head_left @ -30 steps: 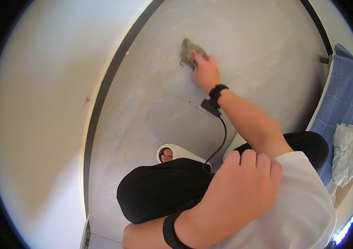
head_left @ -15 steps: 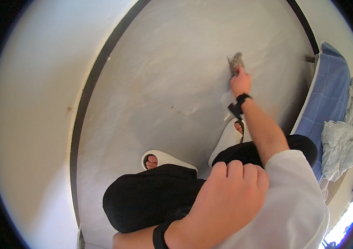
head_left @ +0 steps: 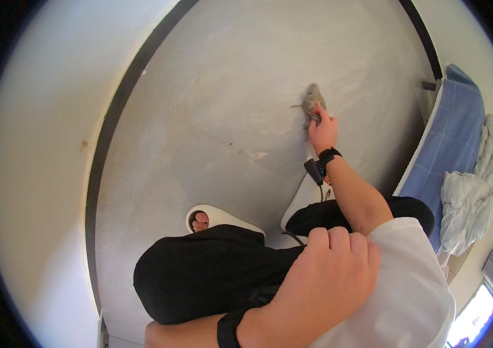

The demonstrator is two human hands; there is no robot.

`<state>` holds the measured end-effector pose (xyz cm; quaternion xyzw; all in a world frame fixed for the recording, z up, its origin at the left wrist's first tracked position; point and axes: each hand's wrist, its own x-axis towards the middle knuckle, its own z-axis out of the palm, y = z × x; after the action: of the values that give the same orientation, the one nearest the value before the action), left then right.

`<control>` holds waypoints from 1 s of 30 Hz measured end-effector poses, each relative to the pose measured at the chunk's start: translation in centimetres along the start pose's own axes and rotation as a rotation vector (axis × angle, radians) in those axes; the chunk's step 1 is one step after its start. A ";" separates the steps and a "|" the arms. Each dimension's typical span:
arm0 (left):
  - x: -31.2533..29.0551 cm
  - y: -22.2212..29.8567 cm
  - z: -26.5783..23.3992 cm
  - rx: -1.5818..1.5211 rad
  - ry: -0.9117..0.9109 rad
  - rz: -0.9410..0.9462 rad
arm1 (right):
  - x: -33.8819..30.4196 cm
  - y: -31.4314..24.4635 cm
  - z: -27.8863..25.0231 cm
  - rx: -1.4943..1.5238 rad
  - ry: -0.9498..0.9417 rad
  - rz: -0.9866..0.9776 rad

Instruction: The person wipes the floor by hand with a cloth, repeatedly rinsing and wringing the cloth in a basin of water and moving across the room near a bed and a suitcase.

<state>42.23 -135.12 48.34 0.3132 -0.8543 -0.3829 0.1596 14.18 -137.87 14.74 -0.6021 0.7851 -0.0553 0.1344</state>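
Observation:
Crouching over the floor, I reach forward with my right hand (head_left: 323, 132), its fingers pressed closed on a crumpled grey-brown rag (head_left: 313, 98) that lies against the grey floor (head_left: 229, 93). A black band with a small dark device and a cable (head_left: 317, 168) is on that wrist. Close to my body, my left hand (head_left: 327, 284) is closed with its knuckles up, beside my white sleeve and black trousers. Its fingertips are hidden, so what they hold, if anything, does not show. The left wrist wears a black band (head_left: 230, 330).
My white slippers (head_left: 223, 219) stand on the floor below my knees. A dark skirting strip (head_left: 98, 145) runs along the white wall at left. To the right is a low bed with a blue checked sheet (head_left: 452, 127) and a crumpled grey blanket (head_left: 466, 203).
My right hand and the rag have moved nearer to me and slightly left. The left hand stays closed in about the same place. The whole view has shifted a little.

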 end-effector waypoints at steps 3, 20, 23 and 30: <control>0.1 -0.3 0.3 0.017 -0.015 -0.001 | -1.7 -4.2 0.9 -0.021 0.062 0.285; -0.3 0.8 0.1 0.030 -0.026 -0.006 | -7.7 -8.9 2.8 0.057 -0.186 -0.574; -0.1 0.5 0.3 0.017 -0.073 -0.005 | -7.0 -13.6 4.4 0.172 -0.126 -0.643; -0.3 0.8 1.1 0.052 -0.003 0.002 | -3.5 -8.5 1.6 0.213 -0.116 -0.317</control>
<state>41.58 -133.98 48.20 0.3156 -0.8645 -0.3610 0.1505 23.32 -136.71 15.84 -0.7027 0.6611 -0.1237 0.2320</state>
